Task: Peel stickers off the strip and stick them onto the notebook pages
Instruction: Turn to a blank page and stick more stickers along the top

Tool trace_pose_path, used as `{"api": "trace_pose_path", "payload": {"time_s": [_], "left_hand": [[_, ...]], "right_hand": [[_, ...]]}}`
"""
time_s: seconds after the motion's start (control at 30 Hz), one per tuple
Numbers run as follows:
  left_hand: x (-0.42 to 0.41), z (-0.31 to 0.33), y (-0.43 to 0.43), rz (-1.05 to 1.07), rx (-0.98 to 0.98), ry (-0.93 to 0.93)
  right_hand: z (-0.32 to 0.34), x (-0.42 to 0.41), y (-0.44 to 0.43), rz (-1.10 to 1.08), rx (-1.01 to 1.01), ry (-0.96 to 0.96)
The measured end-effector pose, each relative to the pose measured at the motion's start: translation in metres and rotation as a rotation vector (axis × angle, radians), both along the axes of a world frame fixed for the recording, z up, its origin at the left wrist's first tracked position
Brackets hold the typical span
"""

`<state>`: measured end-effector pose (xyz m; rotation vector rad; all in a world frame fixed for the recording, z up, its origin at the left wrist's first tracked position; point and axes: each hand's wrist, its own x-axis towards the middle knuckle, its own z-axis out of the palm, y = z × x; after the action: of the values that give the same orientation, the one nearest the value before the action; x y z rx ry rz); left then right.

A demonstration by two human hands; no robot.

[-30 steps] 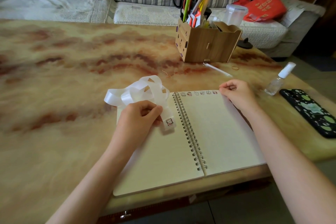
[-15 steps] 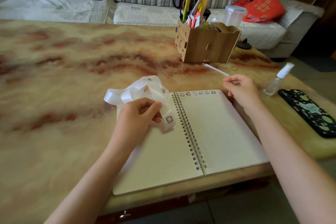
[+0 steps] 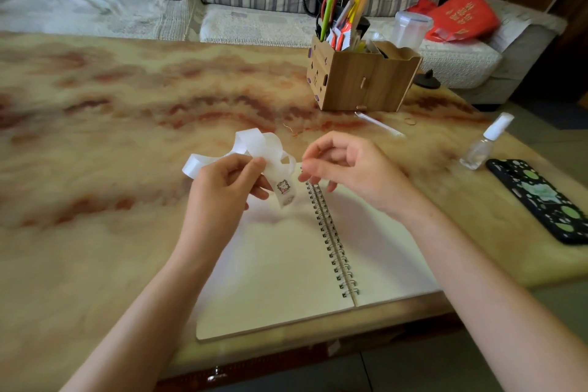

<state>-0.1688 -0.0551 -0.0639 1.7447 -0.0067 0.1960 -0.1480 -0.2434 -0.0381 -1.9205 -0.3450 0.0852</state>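
Note:
An open spiral notebook [image 3: 280, 270] with blank cream pages lies at the table's near edge. My left hand [image 3: 222, 188] pinches a curled white sticker strip [image 3: 261, 146] above the left page; the strip's free end hangs down and carries a small pink cartoon sticker [image 3: 284, 187]. My right hand [image 3: 350, 169] hovers over the top of the spiral binding, just right of the strip end, with fingers loosely curled and nothing in them. It hides the top of the right page.
A wooden organiser box [image 3: 362, 79] with scissors and pens stands behind the notebook. To the right are a small clear spray bottle [image 3: 483, 143] and a dark patterned phone [image 3: 541, 197]. A white stick [image 3: 378, 124] lies near the box. A striped sofa runs behind the table.
My right hand left the right page's top corner and swung left to the strip end. My left hand lifted the strip slightly off the page.

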Motion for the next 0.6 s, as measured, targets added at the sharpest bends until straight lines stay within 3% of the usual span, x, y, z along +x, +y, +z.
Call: {"api": "trace_pose_path", "payload": {"time_s": [0.5, 0.6], "left_hand": [[-0.001, 0.000, -0.003, -0.003, 0.022, -0.006], [-0.004, 0.003, -0.005, -0.032, -0.048, 0.021]], "right_hand": [[-0.011, -0.010, 0.015, 0.044, 0.078, -0.100], [-0.012, -0.009, 0.015, 0.028, 0.073, -0.122]]}}
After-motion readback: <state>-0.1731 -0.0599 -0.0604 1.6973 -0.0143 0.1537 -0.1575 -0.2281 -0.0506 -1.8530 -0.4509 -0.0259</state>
